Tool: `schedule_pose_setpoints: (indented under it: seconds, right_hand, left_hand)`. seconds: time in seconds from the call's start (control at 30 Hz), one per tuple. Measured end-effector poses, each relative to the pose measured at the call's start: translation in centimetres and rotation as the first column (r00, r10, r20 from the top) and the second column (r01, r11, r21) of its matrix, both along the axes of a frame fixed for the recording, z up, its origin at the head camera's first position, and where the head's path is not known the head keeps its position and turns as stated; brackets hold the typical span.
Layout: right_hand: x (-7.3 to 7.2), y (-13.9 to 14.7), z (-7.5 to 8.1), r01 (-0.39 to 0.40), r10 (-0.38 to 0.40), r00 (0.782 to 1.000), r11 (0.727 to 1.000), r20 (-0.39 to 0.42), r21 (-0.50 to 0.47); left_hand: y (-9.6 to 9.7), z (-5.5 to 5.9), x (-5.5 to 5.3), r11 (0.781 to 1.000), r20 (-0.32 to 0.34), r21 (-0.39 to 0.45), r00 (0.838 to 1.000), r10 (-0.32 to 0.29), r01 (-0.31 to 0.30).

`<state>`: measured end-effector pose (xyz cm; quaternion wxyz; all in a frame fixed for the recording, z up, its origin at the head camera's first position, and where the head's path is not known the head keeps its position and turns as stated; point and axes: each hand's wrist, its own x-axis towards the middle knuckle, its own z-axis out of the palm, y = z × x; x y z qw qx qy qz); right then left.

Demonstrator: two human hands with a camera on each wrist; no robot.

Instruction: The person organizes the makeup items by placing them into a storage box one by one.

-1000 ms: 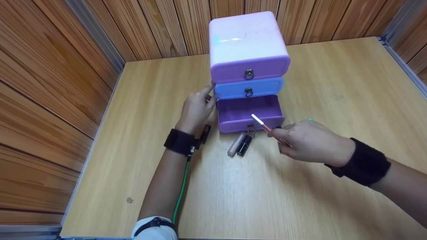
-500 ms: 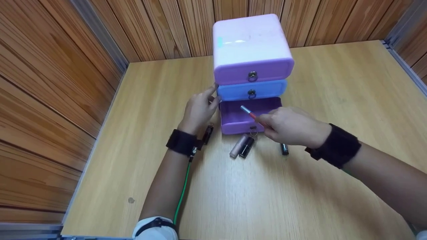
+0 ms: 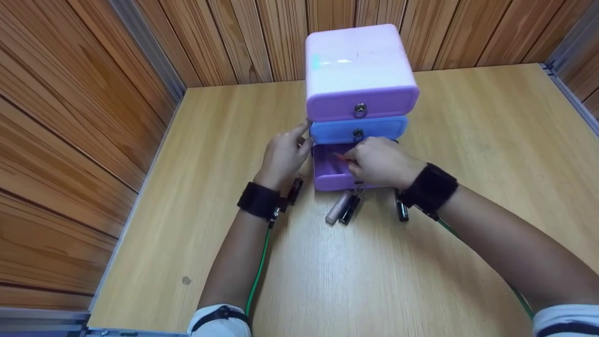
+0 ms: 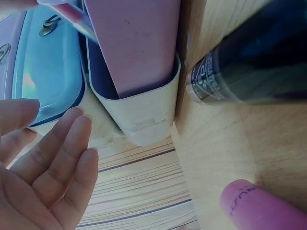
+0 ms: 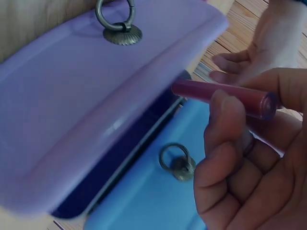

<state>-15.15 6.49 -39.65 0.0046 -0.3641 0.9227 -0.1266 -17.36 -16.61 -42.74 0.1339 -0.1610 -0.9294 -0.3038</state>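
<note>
The right hand [image 3: 381,161] has brought the lip-gloss tube [image 5: 247,97], pinched in its fingers, over the purple drawer [image 3: 327,183] beneath them, so only release seems left, while the left hand [image 3: 283,155] extends relaxed fingers beside the blue drawer [image 3: 336,131]

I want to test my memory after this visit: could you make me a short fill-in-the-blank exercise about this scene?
1. The hand holding the slim reddish tube is the person's ____ one.
2. Of the top drawer, middle drawer and bottom drawer, the one pulled open is the ____ one.
3. The middle drawer's front is coloured ____.
4. Both wristbands are coloured ____.

Missing words: right; bottom; blue; black.
</note>
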Motion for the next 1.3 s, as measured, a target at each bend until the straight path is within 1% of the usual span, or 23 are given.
schedule_pose_setpoints:
  seconds: [0.07, 0.23, 0.3, 0.4, 0.5, 0.7, 0.83, 0.97, 1.03, 1.13, 1.23, 1.3]
  right_hand:
    - [-0.3, -0.4, -0.3, 0.02, -0.02, 1.0, 1.0, -0.012, 0.017]
    - [-0.6, -0.8, -0.5, 0.063, -0.062, 0.996, 0.998, -0.066, 0.018]
    - [-0.6, -1.0, -0.5, 0.076, -0.075, 0.995, 0.997, -0.067, 0.008]
    - [-0.7, -1.3, -0.7, 0.088, -0.088, 0.994, 0.996, -0.062, 0.001]
    - [-0.9, -1.8, -1.1, 0.088, -0.088, 0.994, 0.996, -0.06, 0.004]
    - [-1.2, -3.3, -2.1, 0.065, -0.066, 0.996, 0.998, -0.053, -0.024]
    - [-1.4, -3.9, -2.6, 0.061, -0.062, 0.997, 0.998, -0.037, -0.027]
    - [-1.6, -4.1, -2.5, 0.092, -0.092, 0.996, 0.996, 0.015, -0.004]
    - [-1.7, -4.3, -2.4, 0.111, -0.111, 0.992, 0.994, 0.056, 0.011]
    - [-2.1, -4.5, -2.5, 0.118, -0.121, 0.984, 0.992, 0.132, 0.031]
    - [-2.6, -4.6, -2.8, 0.107, -0.112, 0.965, 0.994, 0.237, 0.033]
    - [-2.9, -4.7, -3.0, 0.101, -0.103, 0.942, 0.995, 0.319, 0.023]
  left_hand:
    - [0.1, 0.0, 0.1, 1.0, -0.002, -0.005, 1.0, -0.001, 0.001]
    - [0.4, 0.1, 0.0, 0.998, -0.041, -0.051, 0.999, -0.024, 0.021]
    - [0.5, 0.3, -0.1, 0.998, -0.053, -0.062, 0.998, -0.032, 0.029]
    - [0.7, 0.4, -0.1, 0.997, -0.05, -0.064, 0.998, -0.042, 0.039]
    - [0.8, 0.4, -0.1, 0.997, -0.046, -0.068, 0.998, -0.045, 0.042]
    - [0.6, 0.5, 0.1, 0.998, -0.034, -0.057, 0.999, -0.016, 0.014]
    - [0.6, 0.5, 0.3, 0.999, -0.023, -0.05, 1.0, -0.013, 0.012]
    - [0.8, 0.6, 0.4, 0.999, -0.021, -0.037, 1.0, -0.016, 0.015]
    - [0.9, 0.7, 0.4, 0.999, -0.025, -0.036, 1.0, -0.017, 0.016]
    - [0.9, 0.7, 0.4, 0.999, -0.024, -0.038, 1.0, -0.018, 0.017]
    - [0.9, 0.8, 0.4, 0.999, -0.013, -0.036, 1.0, -0.016, 0.016]
    - [0.9, 0.9, 0.4, 0.999, -0.007, -0.033, 1.0, -0.015, 0.015]
